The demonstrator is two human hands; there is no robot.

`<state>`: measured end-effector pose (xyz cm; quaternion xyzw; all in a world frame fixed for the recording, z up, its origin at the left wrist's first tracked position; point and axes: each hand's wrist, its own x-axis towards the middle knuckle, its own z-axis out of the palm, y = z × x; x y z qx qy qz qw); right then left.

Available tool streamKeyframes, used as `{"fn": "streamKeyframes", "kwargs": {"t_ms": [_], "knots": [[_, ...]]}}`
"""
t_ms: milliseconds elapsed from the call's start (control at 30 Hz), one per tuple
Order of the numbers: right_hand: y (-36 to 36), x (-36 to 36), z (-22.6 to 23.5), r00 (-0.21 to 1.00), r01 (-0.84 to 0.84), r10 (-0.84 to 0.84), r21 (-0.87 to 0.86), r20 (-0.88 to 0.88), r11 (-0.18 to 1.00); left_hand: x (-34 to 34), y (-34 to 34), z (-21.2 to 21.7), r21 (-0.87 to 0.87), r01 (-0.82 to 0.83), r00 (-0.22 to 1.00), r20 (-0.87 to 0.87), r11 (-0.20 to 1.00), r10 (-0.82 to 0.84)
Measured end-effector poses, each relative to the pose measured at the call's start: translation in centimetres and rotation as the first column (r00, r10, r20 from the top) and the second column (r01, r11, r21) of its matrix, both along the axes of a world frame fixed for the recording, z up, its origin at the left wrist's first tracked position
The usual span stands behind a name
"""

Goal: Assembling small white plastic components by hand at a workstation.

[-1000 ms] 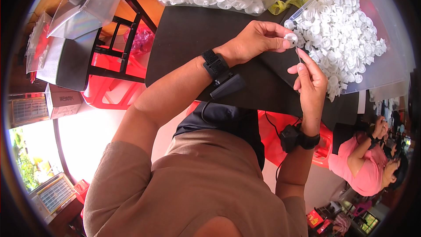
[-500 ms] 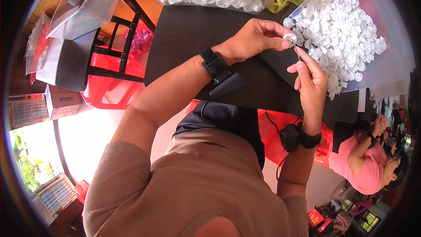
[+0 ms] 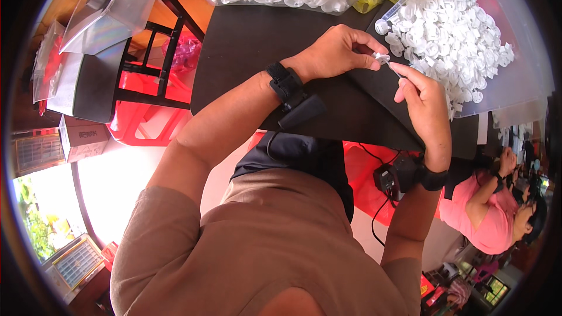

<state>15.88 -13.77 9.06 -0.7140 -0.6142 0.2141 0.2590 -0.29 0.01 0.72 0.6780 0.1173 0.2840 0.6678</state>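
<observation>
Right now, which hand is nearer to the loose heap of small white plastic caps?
The right hand is nearer, beside the heap of small white plastic caps. The left hand sits farther left over the black mat.

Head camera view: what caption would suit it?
Both hands pinch a small white plastic part above a black mat.

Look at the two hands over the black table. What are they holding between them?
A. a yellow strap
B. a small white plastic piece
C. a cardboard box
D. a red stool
B: the left hand and the right hand meet at a small white plastic piece, above the black table.
</observation>
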Motion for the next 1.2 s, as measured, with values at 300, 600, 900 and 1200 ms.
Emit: {"fn": "streamKeyframes", "kwargs": {"t_ms": [300,600,900,1200], "knots": [[1.2,-1.6,-2.2,0.894,0.18,-0.061,0.231,-0.444,0.956,-0.5,-0.1,1.2,-0.275,0.122,0.991,0.091,0.954,-0.1],[1.4,-2.5,-4.0,0.869,0.27,-0.125,0.246,-0.479,0.931,-0.1,-0.2,0.2,-0.333,0.072,0.99,0.142,0.94,-0.026],[-0.2,-3.7,-5.9,0.946,0.279,-0.199,0.328,-0.257,0.903,0.3,0.0,-0.5,-0.503,0.019,0.988,0.144,0.864,0.062],[-0.1,-4.2,-6.0,0.948,0.286,-0.213,0.346,-0.236,0.894,0.4,0.0,-0.5,-0.524,0.016,0.983,0.164,0.852,0.083]]}}
